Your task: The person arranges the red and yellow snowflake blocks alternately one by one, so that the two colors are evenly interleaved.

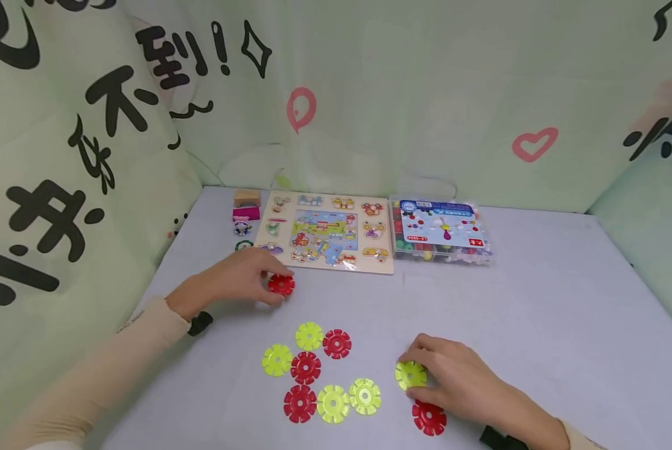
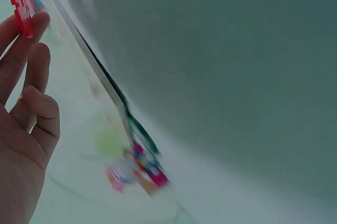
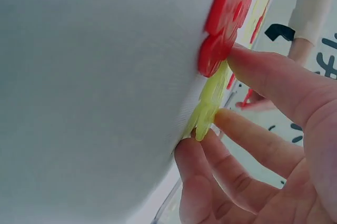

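My left hand (image 1: 231, 281) pinches a red notched building disc (image 1: 281, 284) by its edges, just in front of the puzzle board. In the left wrist view that red disc (image 2: 20, 3) stands edge-on at the fingertips. At the right front, my right hand (image 1: 454, 378) holds a yellow-green notched disc (image 1: 411, 375) between thumb and fingers. A red disc (image 1: 429, 417) lies right below it; in the right wrist view the red disc (image 3: 226, 29) appears to meet the yellow-green one (image 3: 209, 100). Between the hands lie several more discs, red (image 1: 305, 368) and yellow-green (image 1: 332, 404), edges close or touching.
Along the back of the white table (image 1: 538, 300) lie a wooden picture puzzle board (image 1: 324, 231) and a clear plastic box (image 1: 441, 231) with a blue label. Small blocks (image 1: 246, 213) and a little figure (image 1: 242, 225) stand left of the board. Printed curtains surround the table.
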### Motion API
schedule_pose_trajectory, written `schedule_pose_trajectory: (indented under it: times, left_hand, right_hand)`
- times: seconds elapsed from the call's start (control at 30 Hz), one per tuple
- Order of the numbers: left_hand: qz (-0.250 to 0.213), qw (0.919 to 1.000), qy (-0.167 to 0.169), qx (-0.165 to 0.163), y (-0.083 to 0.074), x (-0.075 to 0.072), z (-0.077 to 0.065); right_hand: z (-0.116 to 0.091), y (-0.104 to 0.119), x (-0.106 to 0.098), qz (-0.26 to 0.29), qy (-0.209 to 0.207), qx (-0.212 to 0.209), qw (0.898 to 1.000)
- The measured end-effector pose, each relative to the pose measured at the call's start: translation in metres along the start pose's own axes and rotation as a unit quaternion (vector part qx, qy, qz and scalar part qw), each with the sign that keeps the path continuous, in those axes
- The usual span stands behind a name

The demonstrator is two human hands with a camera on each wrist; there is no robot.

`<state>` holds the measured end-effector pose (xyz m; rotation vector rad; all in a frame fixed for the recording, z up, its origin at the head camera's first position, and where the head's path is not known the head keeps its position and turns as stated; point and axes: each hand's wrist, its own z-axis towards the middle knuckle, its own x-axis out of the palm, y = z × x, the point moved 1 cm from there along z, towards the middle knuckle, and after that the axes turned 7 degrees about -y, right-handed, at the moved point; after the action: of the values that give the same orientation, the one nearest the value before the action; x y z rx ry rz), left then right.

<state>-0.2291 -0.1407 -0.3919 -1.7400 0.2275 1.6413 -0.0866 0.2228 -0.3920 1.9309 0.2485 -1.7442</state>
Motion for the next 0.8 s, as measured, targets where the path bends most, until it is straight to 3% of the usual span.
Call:
schedule_pose_trajectory:
  times: [0.1,0.27,0.5,0.8]
  left_hand:
    - [0.009,0.9992,-0.014,-0.037,0.021,-0.007,-0.012]
    - [0.028,0.9982,-0.003,-0.053,0.034,-0.010,-0.024]
    - [0.042,0.9977,-0.009,-0.052,0.039,-0.006,-0.029]
    - [0.034,0.9978,-0.014,-0.056,0.037,-0.006,-0.029]
  right_hand:
    - [-0.001,0.000,0.000,-0.003,-0.011,-0.011,1.000]
    - [0.000,0.002,0.000,0.026,-0.006,-0.020,0.999]
    - [0.002,0.000,0.000,0.080,0.027,-0.019,0.996]
    - [0.008,-0.004,-0.002,0.077,0.036,-0.013,0.996]
